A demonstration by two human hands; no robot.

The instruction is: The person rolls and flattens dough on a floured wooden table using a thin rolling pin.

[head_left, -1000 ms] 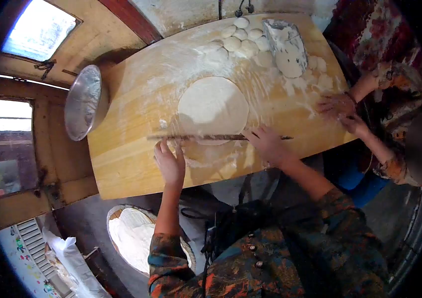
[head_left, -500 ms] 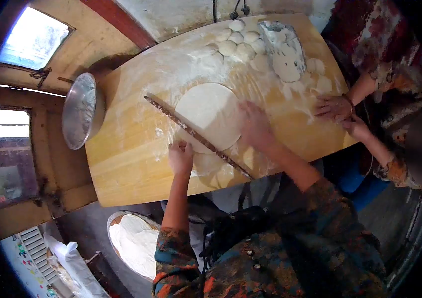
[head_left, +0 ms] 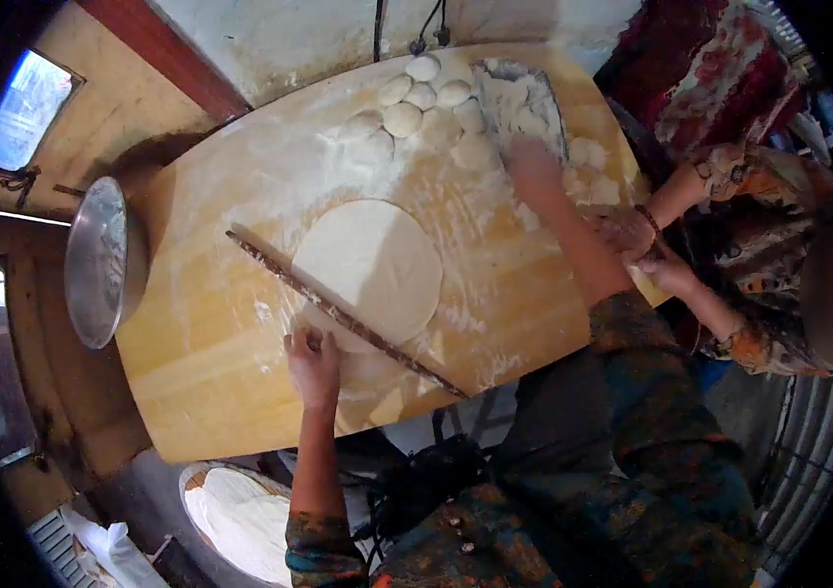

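A thin, flat round of dough lies on the floured wooden board. Across its near edge, a long slim rolling pin rests diagonally. My left hand rests on the board at the dough's near rim, just short of the pin, with its fingers bent and nothing in it. My right hand is blurred and stretched far out to the flour heap at the back right, fingers flat. Several dough balls sit at the far edge.
Another person's two hands press dough at the board's right edge. A metal bowl leans at the left end. Below the board, a round basket holds stacked flat rounds. A wall runs close behind the board.
My right hand left the dough round and reached away to the flour heap. The pin swung from level to diagonal. My left hand let go of it and stays near the dough's edge.
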